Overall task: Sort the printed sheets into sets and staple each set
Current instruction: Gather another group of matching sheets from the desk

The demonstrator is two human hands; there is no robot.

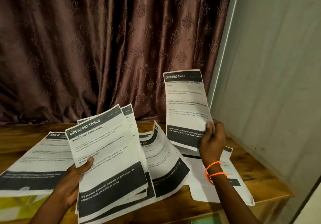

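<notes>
White printed sheet with dark header band [107,147], front of the fanned stack: "DRESSING TABLE", "Bottle Label Replacement"; raised white sheet at right [186,105]: "DRESSING TABLE".

We seem to be in a home room: a wooden table [260,169] against a patterned brown curtain [107,46] and plain wall [278,67].

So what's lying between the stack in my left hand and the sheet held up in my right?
Head view: curled printed sheets lying on the wooden table.
</notes>
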